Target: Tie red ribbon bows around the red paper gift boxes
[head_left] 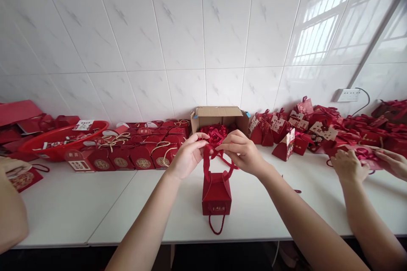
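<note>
A small dark-red gift box (216,194) with gold lettering stands upright on the white table in front of me. A cord handle (216,232) droops from its near side. Red ribbon (206,165) rises from the top of the box to both my hands. My left hand (190,156) pinches the ribbon on the left, fingers closed. Opposite it, my right hand (241,151) pinches the ribbon with thumb and fingertips. Behind the fingers, shiny red ribbon (216,133) fills the opening of a cardboard box (219,111); the fingers partly hide it.
Rows of red gift boxes (143,159) and a red plastic basin (47,152) stand to the left. More ribbon-tied boxes (270,129) crowd the right. Another person's hands (349,167) handle a box at far right; someone's arm (12,203) enters at far left. The table's front edge runs below.
</note>
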The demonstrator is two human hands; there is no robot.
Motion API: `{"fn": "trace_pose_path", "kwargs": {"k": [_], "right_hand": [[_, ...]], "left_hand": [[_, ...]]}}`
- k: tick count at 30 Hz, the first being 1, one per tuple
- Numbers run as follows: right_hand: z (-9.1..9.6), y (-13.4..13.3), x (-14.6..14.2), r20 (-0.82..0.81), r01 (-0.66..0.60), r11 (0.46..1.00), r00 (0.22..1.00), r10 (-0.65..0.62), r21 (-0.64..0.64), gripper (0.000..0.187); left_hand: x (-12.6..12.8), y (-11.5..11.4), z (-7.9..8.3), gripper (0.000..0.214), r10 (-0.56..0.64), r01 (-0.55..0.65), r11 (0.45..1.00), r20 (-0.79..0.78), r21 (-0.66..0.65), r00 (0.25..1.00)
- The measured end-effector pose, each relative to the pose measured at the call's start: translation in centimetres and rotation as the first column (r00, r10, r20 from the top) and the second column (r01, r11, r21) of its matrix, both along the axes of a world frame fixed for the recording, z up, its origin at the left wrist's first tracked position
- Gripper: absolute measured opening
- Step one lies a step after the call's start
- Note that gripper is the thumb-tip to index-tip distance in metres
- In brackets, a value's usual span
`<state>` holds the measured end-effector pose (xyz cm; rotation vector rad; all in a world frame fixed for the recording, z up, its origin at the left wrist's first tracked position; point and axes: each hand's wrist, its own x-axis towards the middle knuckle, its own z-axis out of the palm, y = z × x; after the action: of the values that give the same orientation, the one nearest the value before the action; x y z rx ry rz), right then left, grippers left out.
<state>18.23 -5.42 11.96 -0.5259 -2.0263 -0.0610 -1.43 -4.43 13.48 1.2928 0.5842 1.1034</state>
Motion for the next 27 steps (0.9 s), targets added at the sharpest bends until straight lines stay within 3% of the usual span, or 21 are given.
{"fn": "trace_pose_path", "kwargs": {"k": [2, 4, 6, 8, 10, 12, 16, 18, 19, 21, 23, 25, 27], "right_hand": [[-0.2, -0.1, -0.3, -0.016, 0.009, 1.0, 1.0, -0.009, 0.002, 0.027], [-0.6, -0.4, -0.7, -0.109, 0.015, 0.999, 0.994, -0.019, -0.04, 0.025], [-1.4, -0.7, -0.8, -0.298, 0.003, 0.99, 0.954, -0.045, -0.14, 0.022], [-2.9, -1.1, -0.4, -0.505, -0.03, 0.954, 0.853, -0.131, -0.298, 0.017], [-5.1, -1.8, 0.7, -0.62, -0.054, 0.885, 0.733, -0.279, -0.462, 0.016], [-8.2, -2.8, 2.6, -0.639, -0.024, 0.836, 0.657, -0.401, -0.549, 0.02], [-15.0, -5.7, 7.1, -0.591, 0.071, 0.704, 0.489, -0.642, -0.706, 0.019], [-17.4, -7.0, 8.6, -0.511, 0.097, 0.612, 0.459, -0.727, -0.785, 0.019], [-18.2, -7.4, 9.1, -0.473, 0.105, 0.572, 0.454, -0.755, -0.813, 0.019], [-18.5, -7.6, 9.2, -0.417, 0.131, 0.519, 0.445, -0.792, -0.845, 0.024], [-17.6, -7.1, 8.5, -0.4, 0.171, 0.507, 0.429, -0.81, -0.845, 0.034], [-16.0, -6.3, 7.2, -0.394, 0.255, 0.55, 0.473, -0.788, -0.795, 0.04], [-14.3, -5.3, 5.4, -0.351, 0.33, 0.636, 0.616, -0.705, -0.698, 0.037]], "left_hand": [[0.1, -0.2, -0.2, 0.021, 0.033, -0.031, 0.998, -0.026, 0.056, 0.999], [0.4, -0.4, -0.5, 0.03, 0.177, -0.153, 0.965, -0.1, 0.213, 0.979], [0.5, -0.5, -0.9, 0.038, 0.399, -0.305, 0.851, -0.148, 0.428, 0.905], [0.2, -0.4, -1.5, 0.039, 0.604, -0.439, 0.683, -0.113, 0.584, 0.789], [-0.9, -0.2, -2.7, 0.037, 0.737, -0.542, 0.543, -0.056, 0.641, 0.673], [-3.0, -0.1, -4.6, 0.037, 0.813, -0.592, 0.47, -0.059, 0.654, 0.58], [-9.0, -0.4, -10.0, 0.036, 0.872, -0.616, 0.481, -0.271, 0.624, 0.407], [-11.5, -0.5, -12.4, 0.034, 0.787, -0.57, 0.616, -0.448, 0.544, 0.423], [-12.3, -0.6, -13.3, 0.03, 0.756, -0.551, 0.653, -0.492, 0.519, 0.432], [-12.8, -0.6, -14.2, 0.025, 0.715, -0.523, 0.697, -0.531, 0.491, 0.454], [-11.9, -0.8, -14.1, 0.024, 0.713, -0.516, 0.7, -0.523, 0.494, 0.467], [-9.9, -1.3, -13.4, 0.025, 0.692, -0.481, 0.722, -0.513, 0.497, 0.508], [-7.3, -2.1, -12.7, 0.025, 0.622, -0.399, 0.779, -0.512, 0.484, 0.593]]}}
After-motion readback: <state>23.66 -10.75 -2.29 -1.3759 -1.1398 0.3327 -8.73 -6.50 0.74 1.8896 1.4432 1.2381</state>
